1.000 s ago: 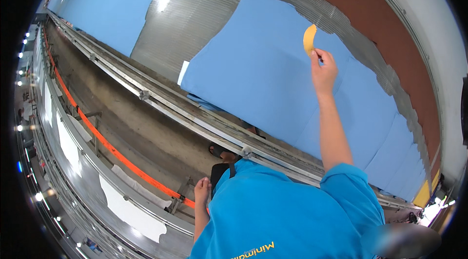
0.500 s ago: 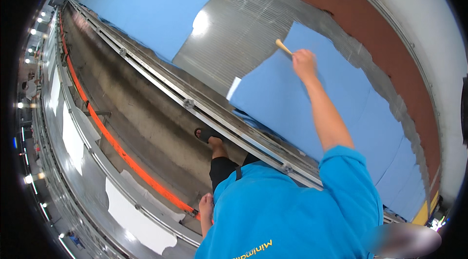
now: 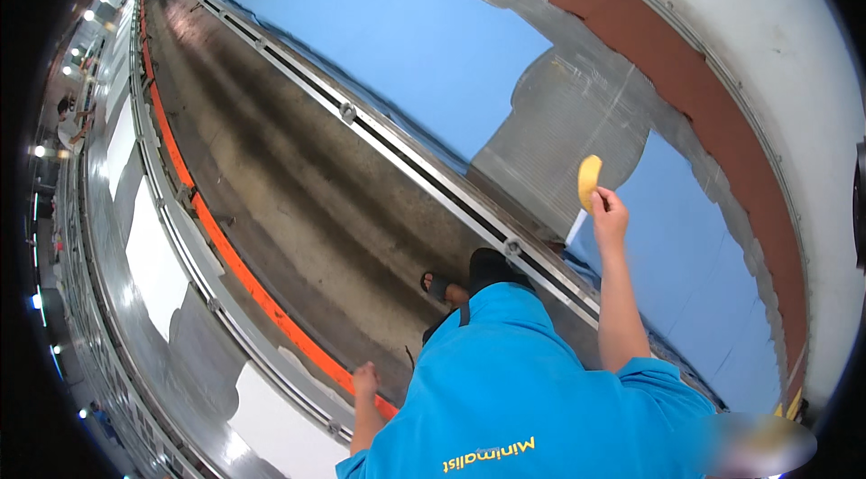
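Note:
My right hand [image 3: 609,213] pinches the lower end of a flat, curved yellow piece [image 3: 589,179] with rounded ends; its exact kind I cannot make out. It is held up above the grey ribbed surface [image 3: 541,141], beside the edge of a light blue sheet [image 3: 690,267]. Farther along the same surface lies another, longer blue sheet [image 3: 388,37] with an uneven edge. A narrow white edge [image 3: 576,227] shows at the near sheet's corner. My left hand [image 3: 365,380] hangs low beside the orange rail, fingers curled, with nothing visible in it.
A metal rail [image 3: 347,112] edges the bench along the concrete aisle [image 3: 271,163]. Across the aisle, an orange bar [image 3: 236,258] runs before another bench with white sheets [image 3: 155,253]. A brown strip [image 3: 663,41] borders the far side. Another person [image 3: 70,125] stands at far left.
My body has shifted along the bench, and the view with it. My right hand has lifted the yellow piece from the blue sheet's edge, turning its broad face into view.

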`<state>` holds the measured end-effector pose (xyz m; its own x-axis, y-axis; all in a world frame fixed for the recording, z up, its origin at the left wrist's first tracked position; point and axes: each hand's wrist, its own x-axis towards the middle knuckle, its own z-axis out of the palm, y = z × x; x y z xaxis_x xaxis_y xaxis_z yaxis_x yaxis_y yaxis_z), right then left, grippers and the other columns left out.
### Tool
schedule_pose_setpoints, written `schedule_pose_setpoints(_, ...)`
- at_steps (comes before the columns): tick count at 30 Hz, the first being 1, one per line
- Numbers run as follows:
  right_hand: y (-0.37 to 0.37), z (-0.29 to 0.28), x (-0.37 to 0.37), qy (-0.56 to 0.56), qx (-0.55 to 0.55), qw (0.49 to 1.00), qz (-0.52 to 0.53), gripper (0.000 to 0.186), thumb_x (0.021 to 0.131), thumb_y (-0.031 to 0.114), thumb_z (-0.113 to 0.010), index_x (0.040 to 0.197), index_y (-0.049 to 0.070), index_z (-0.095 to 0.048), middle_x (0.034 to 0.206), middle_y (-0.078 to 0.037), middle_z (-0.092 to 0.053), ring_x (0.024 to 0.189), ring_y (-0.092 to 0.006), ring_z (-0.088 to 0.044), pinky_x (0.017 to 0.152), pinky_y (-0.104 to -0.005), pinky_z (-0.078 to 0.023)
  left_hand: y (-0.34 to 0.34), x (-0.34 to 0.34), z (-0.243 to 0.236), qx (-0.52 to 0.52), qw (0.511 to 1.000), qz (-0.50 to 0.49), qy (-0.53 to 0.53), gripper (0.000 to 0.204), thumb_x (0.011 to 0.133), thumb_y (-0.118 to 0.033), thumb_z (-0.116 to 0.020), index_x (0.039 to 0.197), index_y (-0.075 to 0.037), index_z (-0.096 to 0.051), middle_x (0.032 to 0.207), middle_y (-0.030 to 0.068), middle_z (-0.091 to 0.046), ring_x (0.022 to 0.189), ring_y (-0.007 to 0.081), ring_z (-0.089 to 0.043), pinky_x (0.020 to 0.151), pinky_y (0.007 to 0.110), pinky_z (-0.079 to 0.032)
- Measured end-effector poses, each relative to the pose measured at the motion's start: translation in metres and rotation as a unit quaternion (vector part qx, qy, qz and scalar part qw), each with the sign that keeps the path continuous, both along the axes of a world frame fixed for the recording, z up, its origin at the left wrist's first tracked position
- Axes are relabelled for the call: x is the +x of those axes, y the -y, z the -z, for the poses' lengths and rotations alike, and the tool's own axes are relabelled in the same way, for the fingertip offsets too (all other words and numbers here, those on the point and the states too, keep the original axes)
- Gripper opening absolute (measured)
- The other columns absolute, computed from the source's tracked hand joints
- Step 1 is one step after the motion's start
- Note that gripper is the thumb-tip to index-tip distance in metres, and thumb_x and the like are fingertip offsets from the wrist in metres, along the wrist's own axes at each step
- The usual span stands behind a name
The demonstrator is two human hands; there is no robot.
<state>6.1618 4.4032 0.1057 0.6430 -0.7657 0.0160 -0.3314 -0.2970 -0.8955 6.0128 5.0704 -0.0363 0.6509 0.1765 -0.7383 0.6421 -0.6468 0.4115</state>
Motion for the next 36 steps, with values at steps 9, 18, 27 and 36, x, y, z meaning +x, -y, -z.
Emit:
schedule_pose_setpoints(9, -0.076, -0.038, 0.183, 0.008, -0.063, 0.996, -0.069, 0.02, 0.091, 0.016, -0.066, 0.103, 0.002, -0.071, 0.087, -0.008, -0.072, 0.077, -0.0134, -0.065, 0.072, -0.0287, -0.051, 0.074, 0.287, -0.029, -0.201, 0.96, -0.155, 0.115, 0.037, 0.099, -0.034, -0.057, 0.118, -0.003, -0.063, 0.096, 0.0044, -0.068, 0.081, 0.0111, -0.062, 0.073, 0.026, -0.05)
schedule_pose_setpoints(18, -0.093, 0.006, 0.327, -0.008, -0.111, 0.994, -0.012, 0.017, 0.089, 0.014, -0.066, 0.099, 0.002, -0.072, 0.087, -0.011, -0.07, 0.073, -0.0173, -0.065, 0.07, -0.0302, -0.052, -0.007, 0.277, -0.055, -0.013, 0.995, -0.014, -0.099, 0.043, 0.098, -0.037, -0.055, 0.118, -0.001, -0.066, 0.098, 0.0155, -0.071, 0.089, 0.0292, -0.067, 0.082, 0.038, -0.051)
schedule_pose_setpoints(27, -0.032, 0.017, 0.44, 0.032, -0.017, 0.993, 0.111, 0.021, 0.093, 0.014, -0.064, 0.106, -0.002, -0.07, 0.09, -0.006, -0.071, 0.079, -0.009, -0.064, 0.073, -0.026, -0.052, -0.043, 0.31, -0.092, 0.039, 0.984, -0.093, -0.145, 0.04, 0.099, -0.036, -0.055, 0.115, -0.001, -0.065, 0.095, 0.0129, -0.069, 0.088, 0.028, -0.065, 0.081, 0.037, -0.051)
schedule_pose_setpoints(36, -0.006, -0.007, 0.559, 0.057, -0.168, 0.979, 0.099, 0.018, 0.091, 0.013, -0.064, 0.104, 0.003, -0.071, 0.094, -0.008, -0.071, 0.084, -0.0187, -0.066, 0.079, -0.0306, -0.052, 0.043, 0.514, -0.115, -0.129, 0.98, -0.151, 0.022, 0.039, 0.099, -0.036, -0.056, 0.115, -0.002, -0.065, 0.096, 0.0096, -0.068, 0.091, 0.0214, -0.065, 0.081, 0.034, -0.052)
